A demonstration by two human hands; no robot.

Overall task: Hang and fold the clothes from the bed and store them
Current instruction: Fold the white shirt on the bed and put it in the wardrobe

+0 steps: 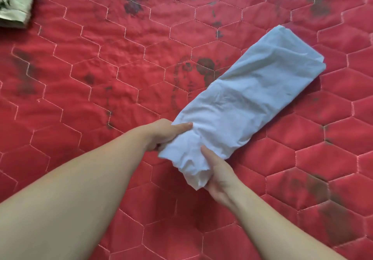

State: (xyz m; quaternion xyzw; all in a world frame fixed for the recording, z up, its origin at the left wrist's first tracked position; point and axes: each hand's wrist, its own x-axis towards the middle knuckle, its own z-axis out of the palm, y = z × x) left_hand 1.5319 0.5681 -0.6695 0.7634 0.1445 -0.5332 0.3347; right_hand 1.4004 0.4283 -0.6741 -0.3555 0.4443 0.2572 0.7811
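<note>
Head view: a red quilted bed cover with hexagon stitching and dark stains fills the frame. A folded white garment lies right of centre. The left hand and right hand grip its near end. Another pale garment sits upper left.

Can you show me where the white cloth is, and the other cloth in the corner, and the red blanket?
white cloth (pixel 248 98): head view, its middle.
corner cloth (pixel 17 1): head view, its pale part.
red blanket (pixel 101 61): head view, bare patch.
</note>
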